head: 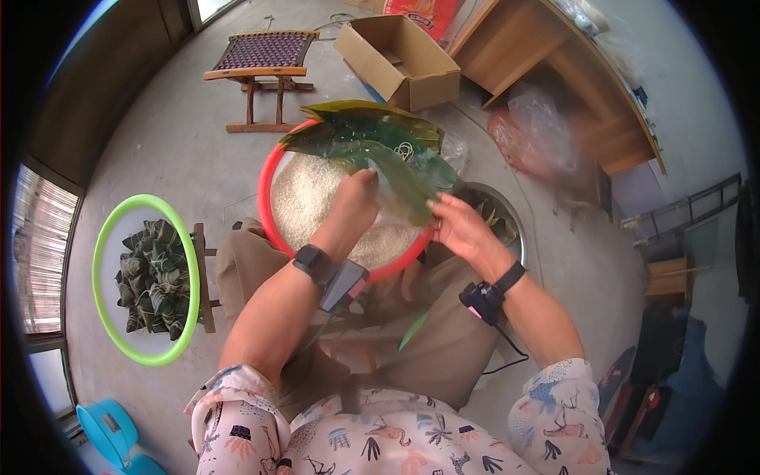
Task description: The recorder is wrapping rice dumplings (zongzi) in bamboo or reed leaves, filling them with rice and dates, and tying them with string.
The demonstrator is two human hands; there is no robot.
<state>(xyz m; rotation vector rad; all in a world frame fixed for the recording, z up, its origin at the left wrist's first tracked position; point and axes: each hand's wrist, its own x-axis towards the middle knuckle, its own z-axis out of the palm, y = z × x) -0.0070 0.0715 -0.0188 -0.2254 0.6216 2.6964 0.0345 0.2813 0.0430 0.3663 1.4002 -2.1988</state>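
Observation:
Between my two hands a broad green leaf (392, 178) is stretched over a red-rimmed basin (268, 172) of white rice grains (303, 190). My left hand (355, 202) pinches one part of the leaf near its middle. The fingers of my right hand (462, 225) grip its right end. More long green leaves (350, 127) lie across the far side of the basin, beyond my hands. A small coil of pale string (404, 152) rests on them. Under my right hand, a metal bowl (521, 228) is partly hidden and contains more leaves.
At left, a green-rimmed basin (102, 249) holds several tied leaf-wrapped dumplings (155, 273). A woven-top folding stool (267, 53) and an open cardboard box (409, 71) stand ahead. Plastic bags (534, 130) lie by a wooden cabinet (534, 53). Blue buckets (110, 430) are at lower left.

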